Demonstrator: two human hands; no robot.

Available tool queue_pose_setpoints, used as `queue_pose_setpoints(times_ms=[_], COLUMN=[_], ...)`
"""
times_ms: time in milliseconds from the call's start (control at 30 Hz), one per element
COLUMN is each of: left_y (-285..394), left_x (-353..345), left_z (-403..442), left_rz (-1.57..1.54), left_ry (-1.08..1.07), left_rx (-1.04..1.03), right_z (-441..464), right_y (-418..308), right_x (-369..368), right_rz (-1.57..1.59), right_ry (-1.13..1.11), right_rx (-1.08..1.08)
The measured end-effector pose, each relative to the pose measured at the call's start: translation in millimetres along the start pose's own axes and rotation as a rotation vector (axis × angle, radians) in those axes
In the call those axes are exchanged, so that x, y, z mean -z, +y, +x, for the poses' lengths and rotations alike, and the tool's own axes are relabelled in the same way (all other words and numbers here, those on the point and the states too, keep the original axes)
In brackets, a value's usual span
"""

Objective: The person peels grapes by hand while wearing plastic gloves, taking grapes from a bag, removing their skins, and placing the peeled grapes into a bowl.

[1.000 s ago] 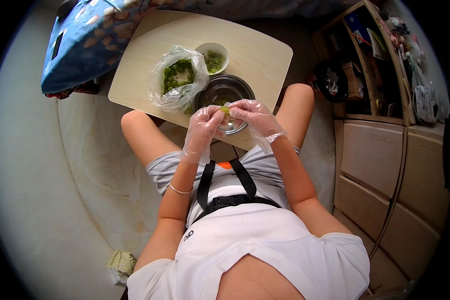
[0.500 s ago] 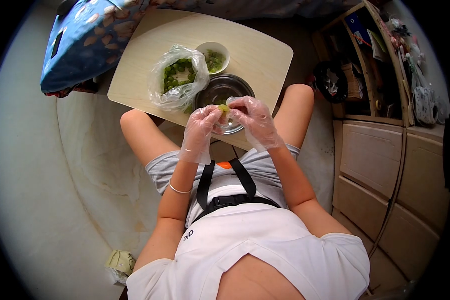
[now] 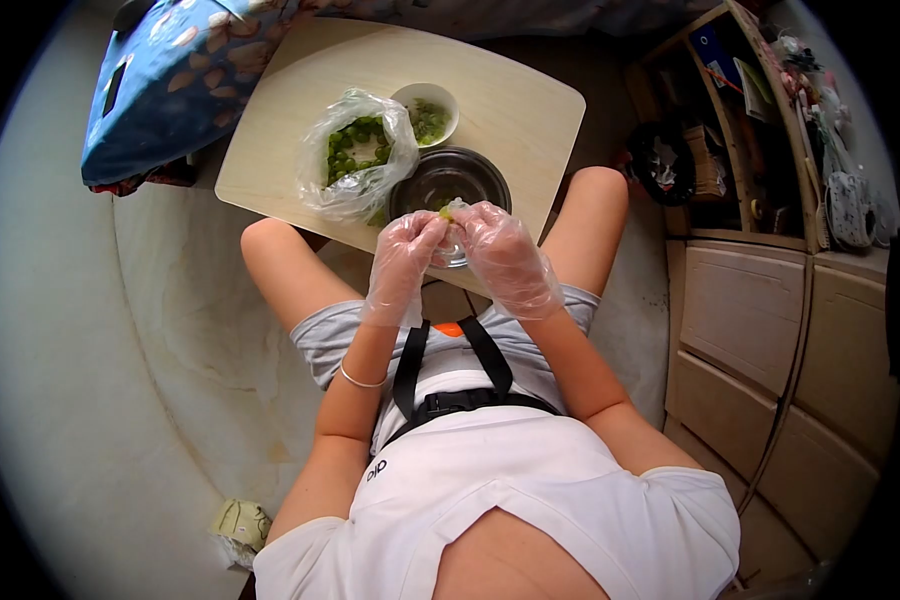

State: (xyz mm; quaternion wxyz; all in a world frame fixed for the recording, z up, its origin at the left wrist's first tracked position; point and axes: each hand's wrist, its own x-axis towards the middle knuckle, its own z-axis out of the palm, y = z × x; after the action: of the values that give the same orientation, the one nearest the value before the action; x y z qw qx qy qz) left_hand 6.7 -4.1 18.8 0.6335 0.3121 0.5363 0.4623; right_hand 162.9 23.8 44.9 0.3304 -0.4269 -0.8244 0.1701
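Both my hands wear clear plastic gloves and meet over the near rim of a metal bowl. Between the fingertips of my left hand and my right hand is a small green grape, pinched from both sides and partly hidden by the fingers. Left of the bowl, an open clear plastic bag holds several green grapes. Behind the metal bowl stands a white bowl with greenish bits in it, too small to make out.
The pale table stands before my knees. At its left is a blue flowered cloth. A wooden shelf with a black bag and drawers line the right. A light-green package is on the floor at lower left.
My right hand has turned and shifted slightly left and down, its fingers closer to my left hand. Less of the grape shows now. The bag and bowls have stayed put.
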Motion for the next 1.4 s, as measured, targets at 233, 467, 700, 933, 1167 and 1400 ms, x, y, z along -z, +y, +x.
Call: queue_pose_setpoints(times_ms=[233,467,700,933,1167,1400], left_y=[-2,-14,-15,-15,-13,-21], left_x=[-1,1,-2,-3,-1,2], left_z=[1,4,2,2,3,7], left_rz=[0.004,0.2,0.172,0.055,0.107,0.281], left_ry=[0.017,0.072,0.06,0.036,0.015,0.021], left_rx=[-0.026,-0.27,-0.286,-0.217,-0.244,-0.421], right_z=[-2,-2,0,0,3,2], right_y=[9,14,10,8,16,18], right_x=[-3,-9,-7,-4,2,-2], right_rz=[-0.091,-0.091,-0.098,0.076,0.437,0.373], right_ry=[-0.047,-0.041,-0.038,-0.061,-0.128,-0.14], right_rx=[0.061,0.086,0.112,-0.005,-0.206,-0.241])
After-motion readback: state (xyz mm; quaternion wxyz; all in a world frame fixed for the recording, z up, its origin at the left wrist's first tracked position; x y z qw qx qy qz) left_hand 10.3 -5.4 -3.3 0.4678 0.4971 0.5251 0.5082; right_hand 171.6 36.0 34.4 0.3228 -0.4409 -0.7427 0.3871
